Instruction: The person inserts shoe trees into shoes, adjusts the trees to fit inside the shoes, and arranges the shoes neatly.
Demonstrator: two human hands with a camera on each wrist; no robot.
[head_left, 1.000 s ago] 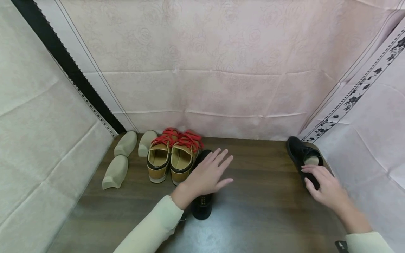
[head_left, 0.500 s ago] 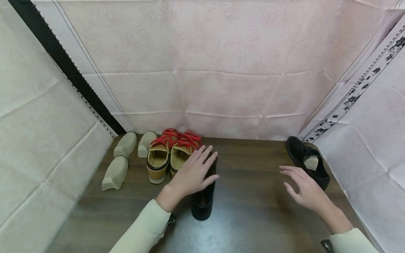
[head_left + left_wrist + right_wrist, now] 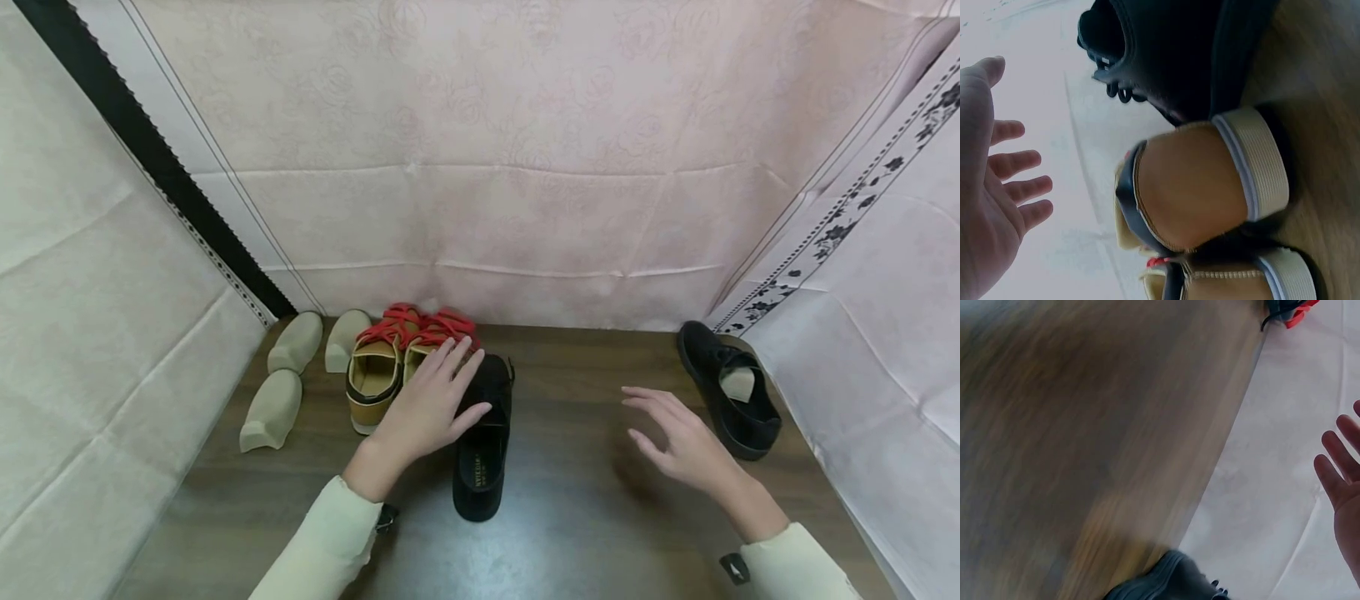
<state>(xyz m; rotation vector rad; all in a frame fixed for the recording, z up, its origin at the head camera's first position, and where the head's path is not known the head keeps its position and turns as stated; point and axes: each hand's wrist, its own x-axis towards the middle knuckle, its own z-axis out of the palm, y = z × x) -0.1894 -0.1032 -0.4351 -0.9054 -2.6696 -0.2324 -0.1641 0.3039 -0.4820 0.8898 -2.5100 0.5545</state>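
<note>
My left hand (image 3: 420, 412) hovers with fingers spread over the tan shoes (image 3: 373, 375) with red laces and the near black shoe (image 3: 480, 475). In the left wrist view, my left hand (image 3: 991, 181) is apart from the tan heel (image 3: 1191, 187) and the black shoe (image 3: 1172, 56). My right hand (image 3: 686, 442), fingers loosely extended, holds nothing above the floor, left of the other black shoe (image 3: 738, 408). A beige shoe insert (image 3: 738, 384) sits inside that shoe. The right wrist view shows my right hand (image 3: 1347, 487) at its edge and the black shoe (image 3: 1172, 578) below.
Three more beige shoe inserts lie on the left: one (image 3: 296, 342) at the back, one (image 3: 272, 410) in front, one (image 3: 345, 340) beside the tan shoes. Pale fabric (image 3: 480, 217) walls the back and both sides of the brown wood-look floor (image 3: 577, 500).
My right hand has moved left off the right-hand black shoe, uncovering the insert in it. The left hand has drifted left and down, showing more of the near black shoe.
</note>
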